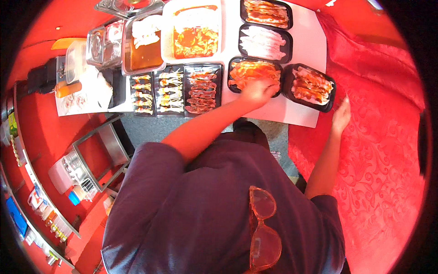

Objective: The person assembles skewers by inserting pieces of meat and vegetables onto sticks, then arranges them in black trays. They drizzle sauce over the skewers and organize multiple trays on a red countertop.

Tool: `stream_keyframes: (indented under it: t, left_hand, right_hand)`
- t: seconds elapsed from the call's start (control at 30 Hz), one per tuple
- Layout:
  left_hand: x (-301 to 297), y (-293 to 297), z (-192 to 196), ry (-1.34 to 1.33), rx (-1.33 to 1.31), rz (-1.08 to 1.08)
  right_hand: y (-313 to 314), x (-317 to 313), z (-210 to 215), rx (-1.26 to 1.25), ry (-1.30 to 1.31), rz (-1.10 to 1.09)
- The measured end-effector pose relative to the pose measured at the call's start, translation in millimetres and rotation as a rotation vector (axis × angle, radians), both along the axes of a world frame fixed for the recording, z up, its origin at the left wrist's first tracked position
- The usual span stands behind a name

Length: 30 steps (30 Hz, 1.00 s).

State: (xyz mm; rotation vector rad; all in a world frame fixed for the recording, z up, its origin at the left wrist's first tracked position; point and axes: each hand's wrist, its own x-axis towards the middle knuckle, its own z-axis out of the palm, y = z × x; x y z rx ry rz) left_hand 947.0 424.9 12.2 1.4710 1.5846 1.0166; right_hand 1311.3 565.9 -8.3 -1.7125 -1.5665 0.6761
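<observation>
My left hand [261,92] reaches over the near edge of a black tray [231,86] of orange-red marinated meat strips [252,72]. Its fingers point right, slightly bent and partly washed out by glare; I see nothing held in them. Just right of it, a second black tray [326,108] holds browned, sauced meat strips [311,85]. My right hand [341,115] is beyond that tray's right side, fingers stretched out and apart, above the red cloth. Whether either hand touches a tray is unclear.
Farther back stand trays of pale strips [263,42] and reddish strips [266,13]. To the left are black trays of skewer-like pieces [170,91], a white tub of red sauce [168,50] and a clear container of brown liquid [142,68]. Red patterned cloth [378,150] lies right; shelves [50,201] stand left.
</observation>
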Motion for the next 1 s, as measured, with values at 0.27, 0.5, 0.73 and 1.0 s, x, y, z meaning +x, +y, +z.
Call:
stream_keyframes:
  t: [0.27,0.5,0.73,1.0]
  left_hand:
    - [-196.0,-202.8,-18.8,-0.225,-0.409,0.492]
    - [-264.3,-200.1,-14.9,0.398,-0.082,0.174]
    - [-276.9,-106.6,-34.9,0.574,0.147,-0.142]
    - [-268.5,-77.8,-67.4,0.651,-0.003,-0.231]
  right_hand:
    - [-196.5,-118.4,2.5,-0.421,0.544,0.045]
    - [-330.0,-258.7,-39.1,-1.037,0.775,0.147]
    - [-376.1,-340.9,-51.6,-1.065,1.070,-0.065]
    - [-380.5,-373.6,-51.9,-0.976,1.229,-0.228]
